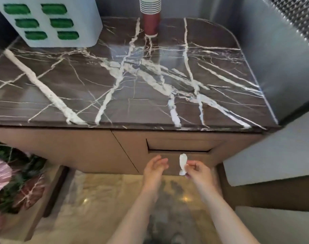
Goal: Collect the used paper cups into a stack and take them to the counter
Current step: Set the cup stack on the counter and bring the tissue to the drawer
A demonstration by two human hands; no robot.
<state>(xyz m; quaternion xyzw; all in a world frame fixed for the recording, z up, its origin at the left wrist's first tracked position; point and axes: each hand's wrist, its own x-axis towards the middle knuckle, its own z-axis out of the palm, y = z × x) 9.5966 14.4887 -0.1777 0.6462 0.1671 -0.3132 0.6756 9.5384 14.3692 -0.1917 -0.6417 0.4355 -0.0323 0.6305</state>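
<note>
Counter point(150, 95): dark marble with white veins, rounded at the far right corner.
Cups point(150, 14): one red stack, standing upright on the counter at its far edge, well apart from both hands.
Box point(50, 20): white with green slots, on the counter's far left corner.
Cabinet point(79, 147): tan front below the counter, with a narrow slot point(180, 150) just above the hands.
Left hand point(154, 169): empty, fingers loose and spread, in front of the cabinet.
Right hand point(196, 170): fingertips pinching a crumpled white paper point(182, 163) below the slot.
Plant point(13, 175): green and pink leaves, low at the left.
</note>
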